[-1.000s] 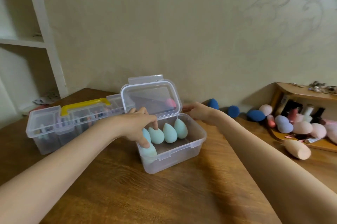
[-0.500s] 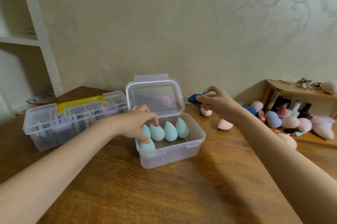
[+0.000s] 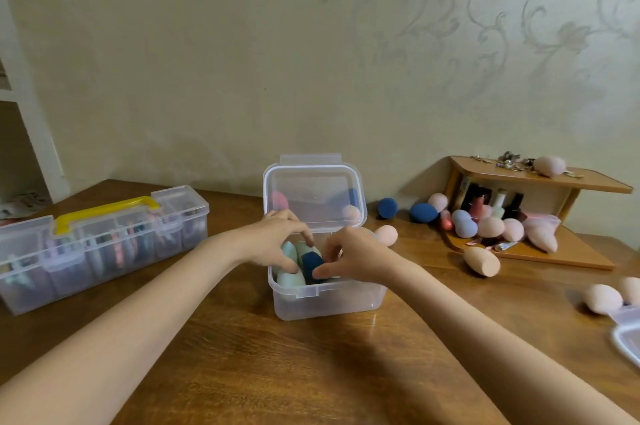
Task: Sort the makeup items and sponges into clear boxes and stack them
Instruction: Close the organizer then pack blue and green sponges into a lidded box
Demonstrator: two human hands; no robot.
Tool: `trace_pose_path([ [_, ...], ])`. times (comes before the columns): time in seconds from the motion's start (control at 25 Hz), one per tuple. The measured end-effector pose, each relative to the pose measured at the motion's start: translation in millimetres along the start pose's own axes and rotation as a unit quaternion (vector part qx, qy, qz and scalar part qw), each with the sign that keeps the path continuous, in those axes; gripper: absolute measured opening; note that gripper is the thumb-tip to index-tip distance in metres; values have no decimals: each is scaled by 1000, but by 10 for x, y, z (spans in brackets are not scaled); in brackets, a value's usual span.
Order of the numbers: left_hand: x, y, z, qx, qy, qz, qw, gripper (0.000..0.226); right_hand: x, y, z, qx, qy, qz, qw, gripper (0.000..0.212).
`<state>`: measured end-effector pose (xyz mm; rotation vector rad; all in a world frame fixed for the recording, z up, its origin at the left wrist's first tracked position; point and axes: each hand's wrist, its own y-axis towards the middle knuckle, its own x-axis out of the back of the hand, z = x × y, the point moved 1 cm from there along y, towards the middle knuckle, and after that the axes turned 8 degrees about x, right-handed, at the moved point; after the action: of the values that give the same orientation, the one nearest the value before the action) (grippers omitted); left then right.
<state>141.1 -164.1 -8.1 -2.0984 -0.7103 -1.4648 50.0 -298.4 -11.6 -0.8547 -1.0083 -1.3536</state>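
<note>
A small clear box (image 3: 329, 300) stands open at the table's middle, its lid (image 3: 313, 196) upright behind. Several mint green sponges (image 3: 290, 281) stand inside. My right hand (image 3: 353, 256) pinches a dark blue sponge (image 3: 310, 262) and holds it inside the box beside the green ones. My left hand (image 3: 277, 237) rests on the green sponges at the box's left side, fingers curled over them. Loose sponges lie to the right: two dark blue ones (image 3: 423, 212), a peach one (image 3: 387, 234) just behind the box, and more pink and lilac ones (image 3: 465, 228).
A long clear organiser with a yellow handle (image 3: 104, 213) sits closed at the left, filled with makeup. A wooden corner shelf (image 3: 540, 179) at the right holds bottles and sponges. A peach sponge (image 3: 482, 262) and two more (image 3: 602, 298) lie on the table; another lid's corner (image 3: 628, 338) shows at right.
My right hand picked up the dark blue sponge behind the box and carried it down into the box. My left hand stayed on the green sponges. The camera swung right.
</note>
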Motion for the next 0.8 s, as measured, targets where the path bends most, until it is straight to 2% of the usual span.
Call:
trace_pose_path([
  [0.16,5,20,-3,1,-5,8,1000,44,-17,56,102,18,-82,60,995,26],
  [0.28,-15,24,17,9,-15,16,1000,44,0,99,130,33,-98,82,991,27],
  [0.4,-77,37,-23,24,-25,-30,999,39,9,99,123,40,-100,104,989,27],
  [0.48,-96,43,-73,29,2,-54,998,37,144,98,78,24,-55,121,991,27],
  [0.52,-93,49,-90,27,21,-58,998,37,269,115,11,3,-19,98,995,26],
  [0.56,-90,51,-100,25,34,-58,997,36,416,149,-102,-21,16,42,999,22],
  [0.64,-94,55,-98,24,42,-59,997,36,667,247,-432,-86,43,-125,988,18],
  [0.68,-102,57,-96,26,40,-62,997,35,731,296,-614,-124,34,-180,975,19],
  [0.72,-114,59,-90,30,40,-69,996,34,736,365,-770,-159,22,-191,968,23],
  [0.8,-143,58,-81,44,53,-95,993,32,624,542,-934,-193,20,-116,974,37],
])
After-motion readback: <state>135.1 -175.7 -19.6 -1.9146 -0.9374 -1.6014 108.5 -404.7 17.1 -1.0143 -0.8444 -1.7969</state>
